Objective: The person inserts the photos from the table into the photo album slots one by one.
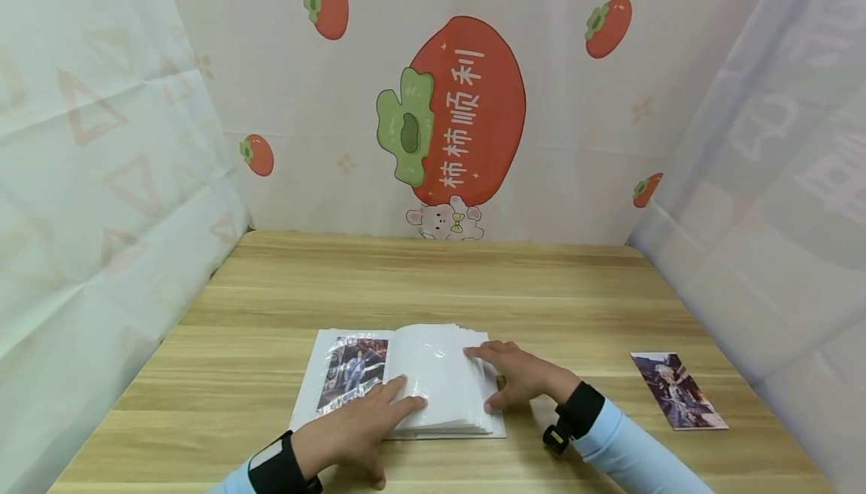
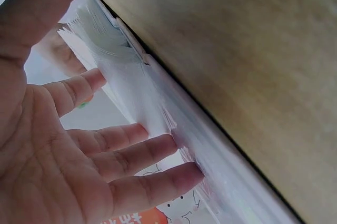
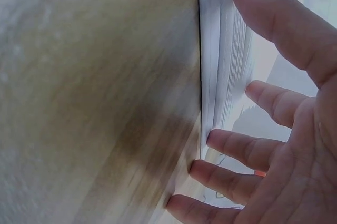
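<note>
A photo album lies spread on the wooden table, its right page blank white and glossy. In its left page's clear sleeve sits a photo of a figure in blue. My left hand rests over the lower part of the spread with its fingers stretched; the left wrist view shows those fingertips at the pages near the fold. At the right edge, my right hand touches the stack of pages, fingers spread, and in the right wrist view its thumb lies along the page edges.
A loose photo lies on the table to the right, beyond my right forearm. White cloth with printed persimmons hangs behind the table, and pale cloth walls close in both sides.
</note>
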Available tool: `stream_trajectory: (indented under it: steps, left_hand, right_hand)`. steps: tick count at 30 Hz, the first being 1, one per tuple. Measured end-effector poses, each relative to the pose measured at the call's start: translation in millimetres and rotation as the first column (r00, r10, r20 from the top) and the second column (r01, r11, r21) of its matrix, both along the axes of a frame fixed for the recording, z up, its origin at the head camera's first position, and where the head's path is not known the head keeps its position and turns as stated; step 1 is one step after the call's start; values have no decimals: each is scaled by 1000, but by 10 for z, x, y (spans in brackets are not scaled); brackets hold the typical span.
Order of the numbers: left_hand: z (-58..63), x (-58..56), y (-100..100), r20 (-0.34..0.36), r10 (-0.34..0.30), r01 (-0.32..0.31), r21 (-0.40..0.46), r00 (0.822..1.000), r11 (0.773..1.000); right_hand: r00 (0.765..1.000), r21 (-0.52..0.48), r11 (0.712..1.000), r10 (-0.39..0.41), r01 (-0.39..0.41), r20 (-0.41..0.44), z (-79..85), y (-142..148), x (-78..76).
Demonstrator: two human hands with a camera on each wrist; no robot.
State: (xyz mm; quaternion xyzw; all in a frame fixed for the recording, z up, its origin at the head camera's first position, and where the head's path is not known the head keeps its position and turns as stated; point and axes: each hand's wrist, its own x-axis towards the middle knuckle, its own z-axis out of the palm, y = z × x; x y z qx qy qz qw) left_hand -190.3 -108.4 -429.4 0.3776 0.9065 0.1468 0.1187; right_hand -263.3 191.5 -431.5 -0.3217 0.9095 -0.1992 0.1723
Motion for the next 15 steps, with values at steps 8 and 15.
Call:
stream_trajectory:
  steps: [8, 15]
  left_hand:
    - [-29, 21, -25, 3, -4, 4, -1, 1000, 1000]
    - [-15, 33, -23, -5, -2, 2, -4, 1000, 1000]
  right_hand:
    - [998, -126, 991, -45, 39, -47, 66, 293, -57]
    - [974, -156, 970, -206, 189, -97, 215, 943, -152]
